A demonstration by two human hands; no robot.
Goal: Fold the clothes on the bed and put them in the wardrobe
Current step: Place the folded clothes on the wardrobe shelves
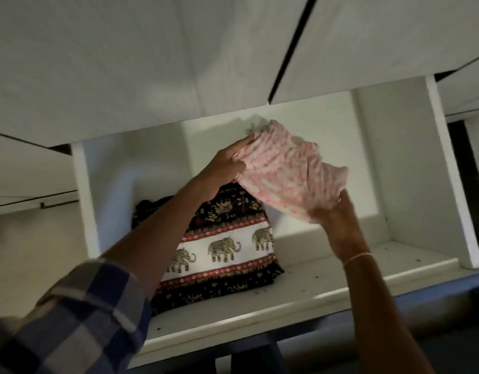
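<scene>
A folded pink-and-white patterned garment hangs in the air inside an open white wardrobe compartment. My left hand grips its left edge and my right hand grips its lower right corner from underneath. Directly below it, a folded black, red and white cloth with an elephant print lies on the white shelf. My left forearm crosses in front of that cloth and hides its left part.
A dark garment lies behind the elephant cloth at the back left. White panels overhang the compartment, and upright dividers bound it on both sides. Small dark specks dot the shelf on the right.
</scene>
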